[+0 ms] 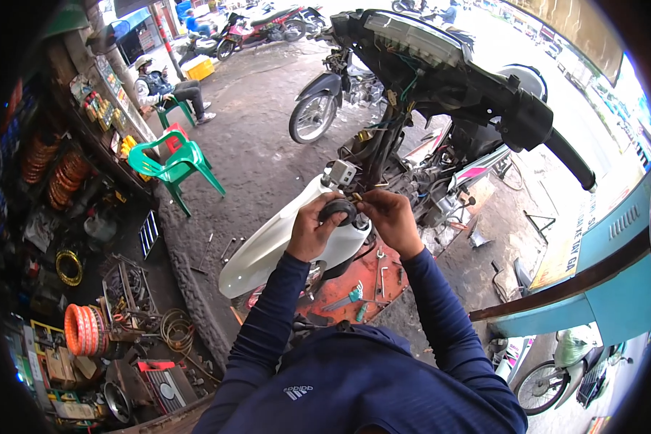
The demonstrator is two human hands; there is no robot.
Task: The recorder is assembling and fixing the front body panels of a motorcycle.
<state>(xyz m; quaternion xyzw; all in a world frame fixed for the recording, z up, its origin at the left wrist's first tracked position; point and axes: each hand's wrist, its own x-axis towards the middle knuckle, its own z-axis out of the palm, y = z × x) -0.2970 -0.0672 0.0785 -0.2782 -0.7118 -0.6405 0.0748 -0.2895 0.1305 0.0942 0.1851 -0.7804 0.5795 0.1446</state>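
Held up in front of the stripped front end of a motorbike (pixel 383 155) is a round black disc-shaped part (pixel 338 210). My left hand (pixel 312 230) is closed around its left side, thumb in front. My right hand (pixel 392 220) is beside it, thumb and fingertips pinched together at its upper right edge. What those fingertips hold is too small to make out. Just beneath and behind both hands lies the bike's white front fender (pixel 282 242). A small silver box-shaped part (pixel 341 172) sits just above my left hand.
Wrenches and hex keys lie on a red mat (pixel 394 275) below my hands. The bike's handlebar (pixel 571 160) juts out at upper right. A green plastic chair (pixel 173 172) stands left; a seated person (pixel 159 87) is behind it. Cluttered parts and an orange coil (pixel 84 330) fill the lower left.
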